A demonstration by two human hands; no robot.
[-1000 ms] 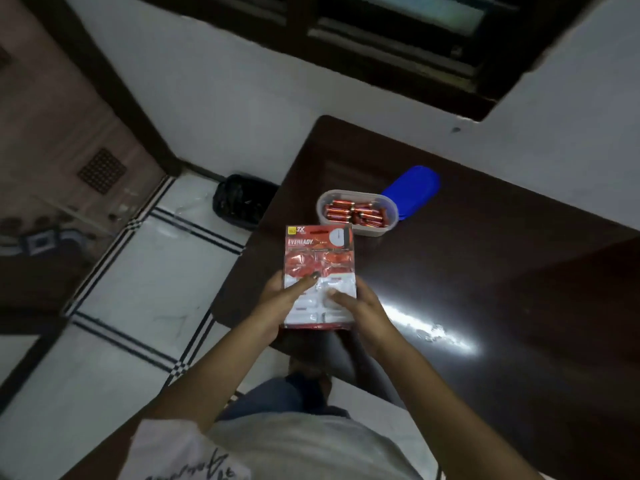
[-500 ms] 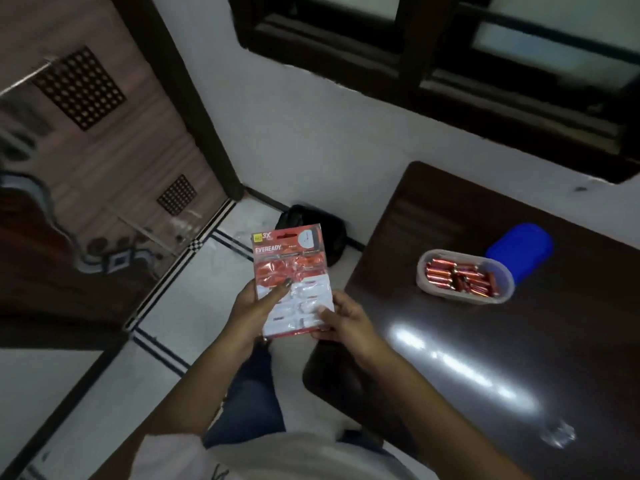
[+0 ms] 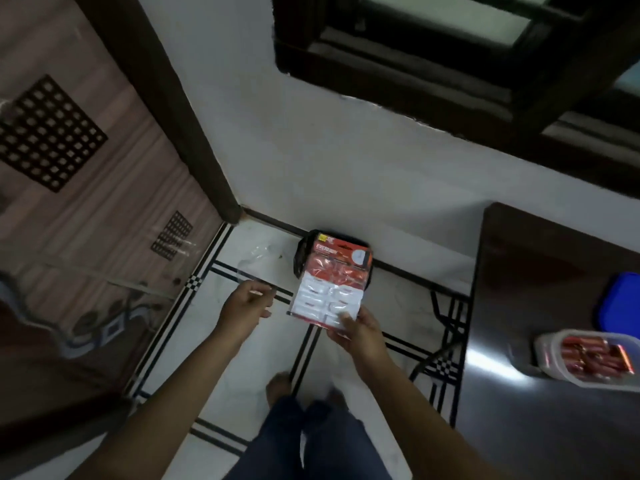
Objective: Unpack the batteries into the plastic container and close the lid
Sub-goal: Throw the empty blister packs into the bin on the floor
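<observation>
My right hand (image 3: 360, 332) holds a red and white battery blister pack (image 3: 332, 282) by its lower corner, out over the floor to the left of the table. My left hand (image 3: 244, 306) has come off the pack and hovers beside it with fingers loosely curled and nothing in them. A clear plastic container (image 3: 554, 355) with several red batteries inside sits on the dark table (image 3: 519, 410) at the right edge of view. Its blue lid (image 3: 620, 299) lies on the table just behind it.
A black bin (image 3: 300, 258) stands on the white tiled floor against the wall, right behind the pack. A wooden door (image 3: 69, 168) fills the left. My legs and one foot show below. A dark window frame (image 3: 450, 64) is up on the wall.
The view has swung left, away from the table. The pack has moved over the floor toward the black bin. My left hand has let go of it; only the right hand holds it.
</observation>
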